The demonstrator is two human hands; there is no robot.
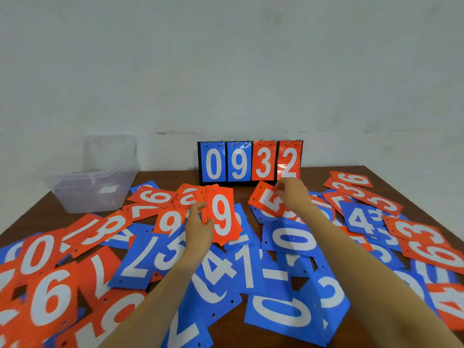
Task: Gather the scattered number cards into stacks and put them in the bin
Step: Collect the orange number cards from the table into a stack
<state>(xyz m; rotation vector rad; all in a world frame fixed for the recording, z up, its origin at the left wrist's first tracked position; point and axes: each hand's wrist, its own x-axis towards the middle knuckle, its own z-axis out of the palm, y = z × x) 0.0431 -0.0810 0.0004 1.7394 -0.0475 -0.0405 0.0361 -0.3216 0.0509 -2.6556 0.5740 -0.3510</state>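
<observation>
— What is hard to read here?

— The right hand (292,192) covers the near end of the red 5 card (270,203), so only part of the digit shows. The left hand's fingers are behind its stack of red cards (222,217), and I cannot count the cards. The scattered cards (140,257) overlap, many digits are half buried, and those at the lower edges are cut off and blurred. The clear bin (93,182) is cloudy, so I cannot tell what it holds.

— How are the hands gripping?

— The left hand (200,222) clasps the stack, thumb across its front left edge. The right pinches the 5 card at its far side.

— Which way do they lie?

— The stack is held above the table's (170,177) middle with a 9 on top, reading upright, its long axis pointing away from the person and leaning slightly left. The 5 card's holed short edge faces left, its long axis slanting down to the right. It sits just before the scoreboard (251,162). The bin stands at the far left corner.
</observation>
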